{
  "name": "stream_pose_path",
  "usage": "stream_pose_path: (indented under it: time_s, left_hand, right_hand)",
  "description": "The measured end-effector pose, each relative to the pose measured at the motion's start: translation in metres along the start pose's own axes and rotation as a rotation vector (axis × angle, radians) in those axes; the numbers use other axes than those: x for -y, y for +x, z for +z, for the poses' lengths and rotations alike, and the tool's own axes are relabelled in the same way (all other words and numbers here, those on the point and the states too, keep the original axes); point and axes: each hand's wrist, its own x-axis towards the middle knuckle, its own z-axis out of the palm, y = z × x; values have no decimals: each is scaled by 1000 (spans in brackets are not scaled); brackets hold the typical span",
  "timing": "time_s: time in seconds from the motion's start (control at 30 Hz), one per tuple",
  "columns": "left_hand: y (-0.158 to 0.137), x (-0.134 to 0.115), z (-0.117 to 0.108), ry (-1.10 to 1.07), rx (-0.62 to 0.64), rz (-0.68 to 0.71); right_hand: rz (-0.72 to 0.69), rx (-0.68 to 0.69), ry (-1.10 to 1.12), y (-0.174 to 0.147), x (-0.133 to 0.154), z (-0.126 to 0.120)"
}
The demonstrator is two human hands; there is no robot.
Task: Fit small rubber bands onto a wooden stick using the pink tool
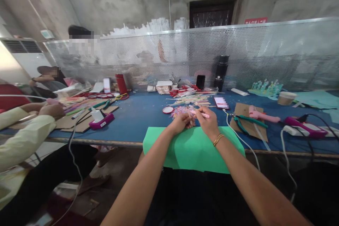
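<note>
My right hand point(209, 122), with a gold bracelet at the wrist, is closed around a slim pink pen-shaped tool point(203, 114). Its tip points left, toward my other hand. My left hand point(181, 123) has its fingers drawn together right beside that tip; whatever they pinch is too small to make out. Just beyond the fingers lies a pile of small multicoloured bits point(177, 111) on the blue table. A round white dish with a red rim point(168, 110) sits left of the pile. Under both forearms a green sheet point(193, 152) hangs over the table edge.
To the right are green-handled pliers point(239, 125) on cardboard point(236, 111), a pink glue gun point(262, 114), a purple power strip point(307, 129) and a paper cup point(286, 99). A phone point(221, 102) trails a white cable. At left a co-worker's sleeve point(31, 134) reaches over the table.
</note>
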Motion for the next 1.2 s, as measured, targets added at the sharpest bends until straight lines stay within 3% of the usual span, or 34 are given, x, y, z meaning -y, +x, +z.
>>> stream_pose_path:
  time_s: [1.2]
  left_hand:
    - [2,3,-1,-6,4,-16]
  right_hand:
    - [-13,2,31,1,-1,1]
